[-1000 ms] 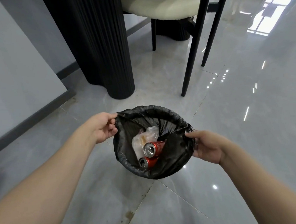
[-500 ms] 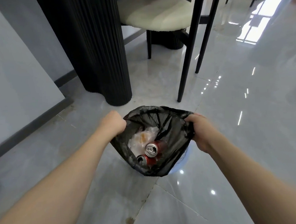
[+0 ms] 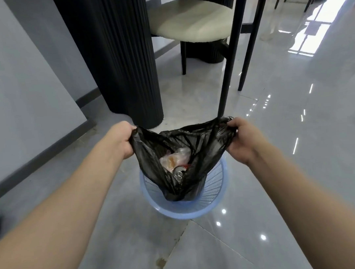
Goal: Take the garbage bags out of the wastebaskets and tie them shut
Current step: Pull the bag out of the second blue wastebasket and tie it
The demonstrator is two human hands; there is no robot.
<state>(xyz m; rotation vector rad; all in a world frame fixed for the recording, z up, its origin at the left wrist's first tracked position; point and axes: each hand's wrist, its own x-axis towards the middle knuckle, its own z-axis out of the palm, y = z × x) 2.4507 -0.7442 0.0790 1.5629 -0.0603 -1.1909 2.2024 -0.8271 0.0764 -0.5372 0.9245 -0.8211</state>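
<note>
From the head camera, I see my left hand [image 3: 123, 143] and my right hand [image 3: 243, 139] each closed tight on one side of the black garbage bag [image 3: 197, 154]. The bag hangs between them, its bottom inside the blue wastebasket [image 3: 222, 185] on the floor [image 3: 300, 167]. The bag is off the rim and partly lifted. It is not all the way out, and it is not tied. Its mouth faces up, stretched wide from left to right. A soda can [image 3: 179, 173] and a clear wrapper [image 3: 174, 158] lie inside.
</note>
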